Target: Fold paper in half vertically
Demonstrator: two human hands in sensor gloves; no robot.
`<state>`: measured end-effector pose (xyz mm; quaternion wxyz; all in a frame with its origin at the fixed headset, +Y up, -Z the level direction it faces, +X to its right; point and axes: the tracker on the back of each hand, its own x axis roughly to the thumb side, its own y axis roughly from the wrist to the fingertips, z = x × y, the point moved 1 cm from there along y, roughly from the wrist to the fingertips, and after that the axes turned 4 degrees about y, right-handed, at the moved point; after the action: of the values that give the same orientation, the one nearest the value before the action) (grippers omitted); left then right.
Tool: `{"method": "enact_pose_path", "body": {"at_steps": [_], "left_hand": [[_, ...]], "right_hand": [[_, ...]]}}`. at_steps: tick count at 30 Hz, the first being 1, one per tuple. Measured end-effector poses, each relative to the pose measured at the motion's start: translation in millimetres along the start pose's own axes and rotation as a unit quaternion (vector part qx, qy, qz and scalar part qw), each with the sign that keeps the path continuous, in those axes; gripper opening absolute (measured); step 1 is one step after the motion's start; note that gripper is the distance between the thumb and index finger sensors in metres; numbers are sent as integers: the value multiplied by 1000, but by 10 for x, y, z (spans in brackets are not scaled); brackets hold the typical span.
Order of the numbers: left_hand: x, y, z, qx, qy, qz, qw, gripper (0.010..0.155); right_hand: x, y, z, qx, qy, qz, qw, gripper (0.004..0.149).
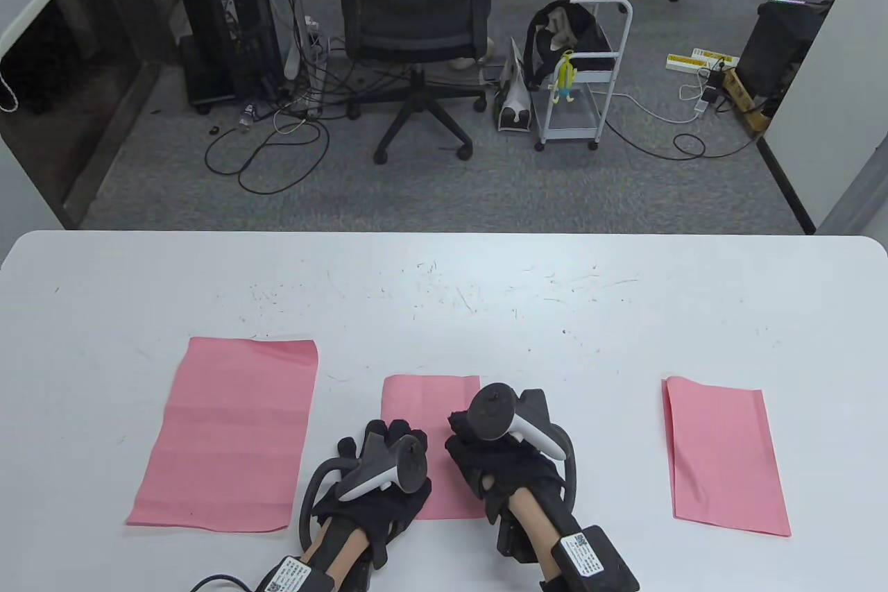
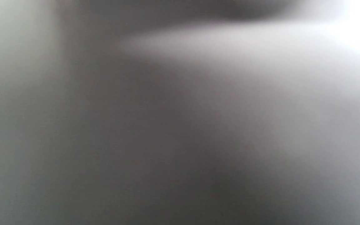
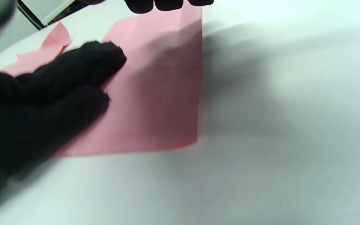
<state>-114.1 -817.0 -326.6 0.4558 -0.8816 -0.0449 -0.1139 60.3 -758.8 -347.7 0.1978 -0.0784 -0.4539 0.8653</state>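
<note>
Nearest the camera, our left hand (image 1: 378, 474) and right hand (image 1: 503, 457) rest side by side on the middle pink paper (image 1: 430, 404), which lies folded near the table's (image 1: 444, 286) front edge. In the right wrist view, left-hand fingers (image 3: 83, 72) lie flat and extended on the sheet, and right fingertips (image 3: 164, 4) touch its far edge. An unfolded pink sheet (image 1: 225, 432) lies left; a folded pink sheet (image 1: 725, 453) lies right. The left wrist view is blurred.
</note>
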Motion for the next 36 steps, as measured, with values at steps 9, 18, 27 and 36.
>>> {"method": "enact_pose_path", "body": {"at_steps": [9,18,27,36], "left_hand": [[-2,-1,-2,0,0,0,1000,76],[-2,-1,-2,-1,0,0,1000,76],[-1,0,-2,-2,0,0,1000,76],[-1,1,-2,-3,1,-1,1000,76]], "right_hand": [[-11,122,143,6,-43,33,999,55],[-27,108,191,5,-41,29,999,55],[32,-221,428,19,-74,21,997,57],[19,-665,695,34,-95,-13,995,57]]}}
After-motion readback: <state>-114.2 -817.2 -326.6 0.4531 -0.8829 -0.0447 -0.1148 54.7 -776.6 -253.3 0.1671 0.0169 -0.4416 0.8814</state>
